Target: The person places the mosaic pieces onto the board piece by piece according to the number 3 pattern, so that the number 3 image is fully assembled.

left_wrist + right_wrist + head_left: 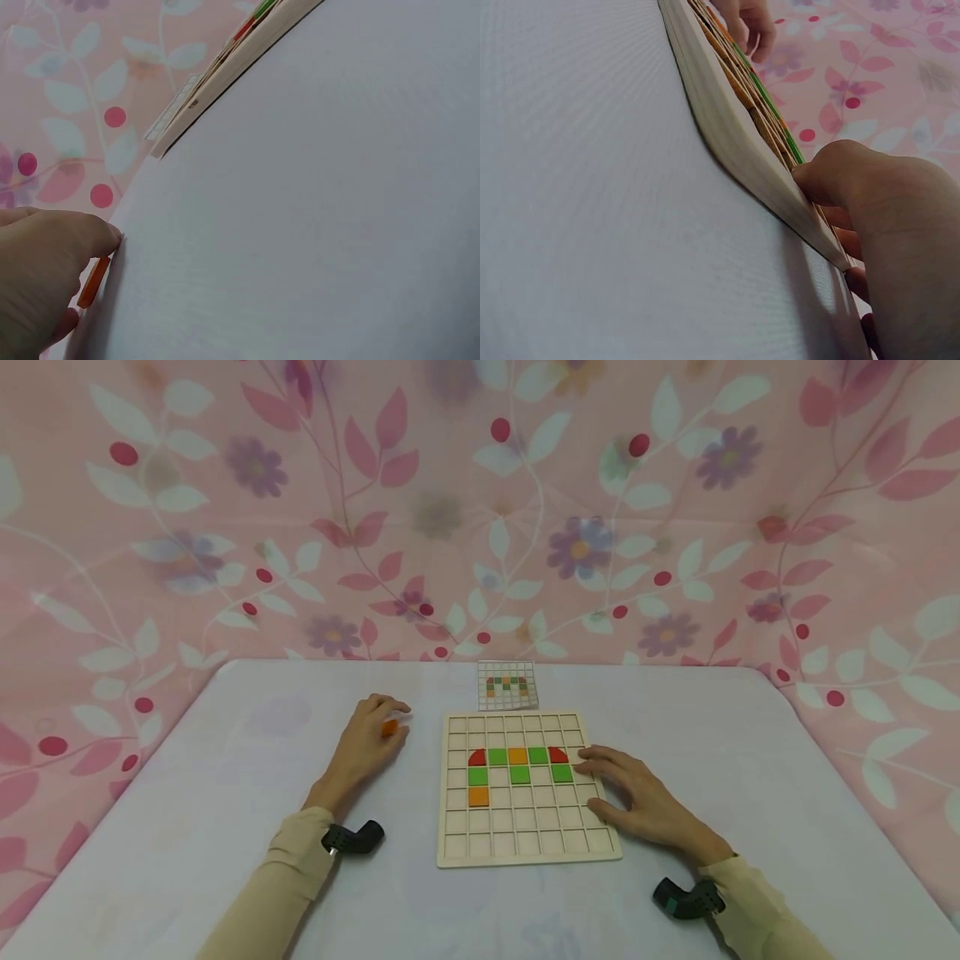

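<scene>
An orange tile (pixel 389 727) is held between the thumb and fingers of my left hand (pixel 363 739), left of the wooden grid board (pixel 528 862). In the left wrist view the tile (pixel 94 282) appears edge-on, close to the white tabletop. My right hand (pixel 637 797) rests on the board's right edge with its fingers loosely extended. Near its fingertips lie a red rounded tile (pixel 557 755) and a green tile (pixel 561 773). More red, green and orange tiles sit in the upper and left cells, with an orange tile (pixel 478 797) lowest.
A small pattern card (pixel 507 687) with a printed grid of coloured shapes lies behind the board. White cloth (pixel 375 910) covers the table. Behind it hangs a pink floral curtain (pixel 450 510). A black device is strapped to each wrist.
</scene>
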### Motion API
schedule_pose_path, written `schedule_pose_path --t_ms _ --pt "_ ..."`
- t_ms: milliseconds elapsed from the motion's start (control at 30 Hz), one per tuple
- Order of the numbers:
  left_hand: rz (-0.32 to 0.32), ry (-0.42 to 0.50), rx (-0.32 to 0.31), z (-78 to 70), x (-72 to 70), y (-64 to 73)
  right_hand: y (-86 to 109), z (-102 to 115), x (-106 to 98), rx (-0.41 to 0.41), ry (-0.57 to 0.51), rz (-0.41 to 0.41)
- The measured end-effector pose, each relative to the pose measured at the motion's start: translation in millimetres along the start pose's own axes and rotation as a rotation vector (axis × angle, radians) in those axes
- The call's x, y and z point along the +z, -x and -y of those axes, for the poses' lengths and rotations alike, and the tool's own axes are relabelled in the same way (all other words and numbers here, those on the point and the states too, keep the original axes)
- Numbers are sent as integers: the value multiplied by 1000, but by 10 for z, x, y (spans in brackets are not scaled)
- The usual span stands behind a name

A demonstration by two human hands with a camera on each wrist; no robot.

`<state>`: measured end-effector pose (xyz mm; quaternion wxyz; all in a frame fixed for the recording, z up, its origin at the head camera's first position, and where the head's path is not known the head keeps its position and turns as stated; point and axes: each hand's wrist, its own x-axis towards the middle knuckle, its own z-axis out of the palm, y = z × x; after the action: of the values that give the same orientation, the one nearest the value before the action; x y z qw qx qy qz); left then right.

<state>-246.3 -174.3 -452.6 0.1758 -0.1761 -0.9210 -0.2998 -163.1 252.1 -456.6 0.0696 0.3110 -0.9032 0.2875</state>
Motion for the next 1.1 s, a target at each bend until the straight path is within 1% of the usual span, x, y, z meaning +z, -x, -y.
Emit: schedule_pose_path --t_ms 133,233,433,667,900,1100 --pt "3 -9 -4 32 -22 7 -7 14 -3 -4 1 -7" --pt "-2 -20 7 69 -34 18 -17 16 -5 -14 1 -12" --pt "-30 7 46 143 -33 32 -30 3 -6 -23 -3 -14" --pt "-68 14 100 229 -26 43 -33 1 -4 -19 2 -12" --pt "-60 20 99 241 -36 66 -22 -9 11 -8 -3 -6" --pt "-51 -3 92 193 -33 67 -12 -9 3 -5 -5 0"
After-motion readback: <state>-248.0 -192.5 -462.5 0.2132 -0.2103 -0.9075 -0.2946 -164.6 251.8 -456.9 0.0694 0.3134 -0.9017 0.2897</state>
